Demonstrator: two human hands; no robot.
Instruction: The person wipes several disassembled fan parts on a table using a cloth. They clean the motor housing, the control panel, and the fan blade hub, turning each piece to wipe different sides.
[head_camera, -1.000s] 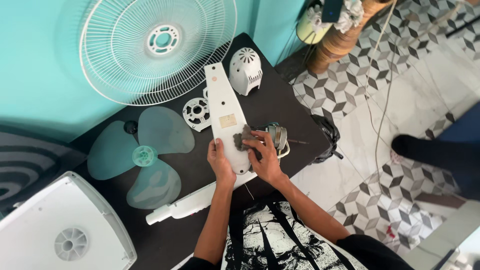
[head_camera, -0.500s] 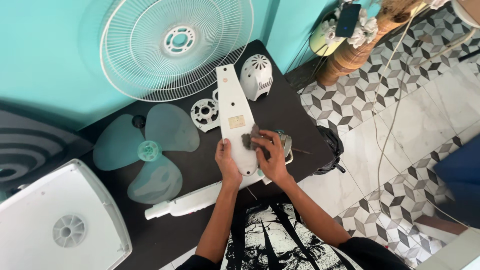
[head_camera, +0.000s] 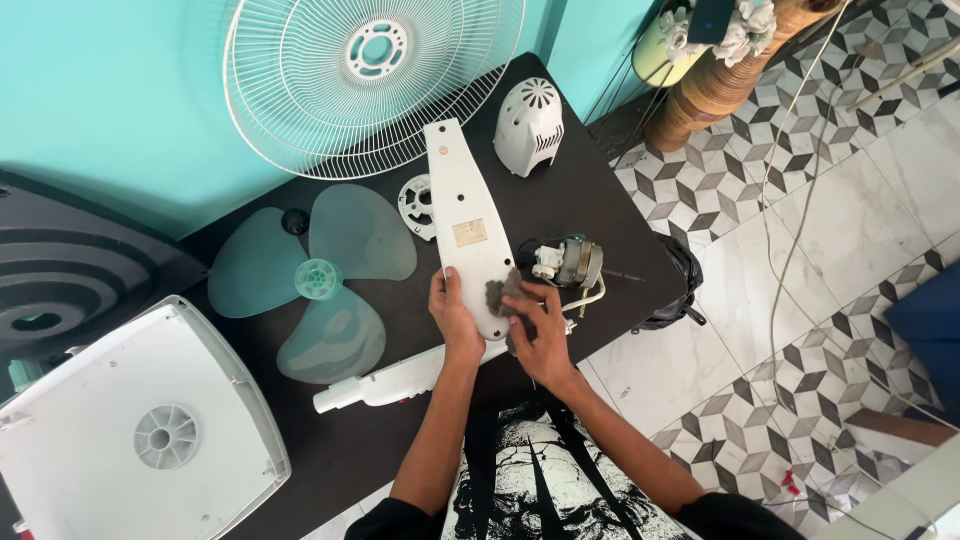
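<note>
The left hand (head_camera: 452, 318) grips the white panel (head_camera: 468, 225); the right hand (head_camera: 535, 330) pinches a grey rag (head_camera: 497, 296). Hard rubbing might shove the panel into the motor (head_camera: 572, 264).

Fan grille (head_camera: 375, 80) top cut off

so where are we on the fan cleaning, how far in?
Done: the fan is stripped, with wire grille, blade, motor cover and motor lying apart on the black table.

In hand: left hand steadies the long white panel while right hand presses a grey cloth on its lower end.

Left, seemingly: the other parts and reassembly.
</note>
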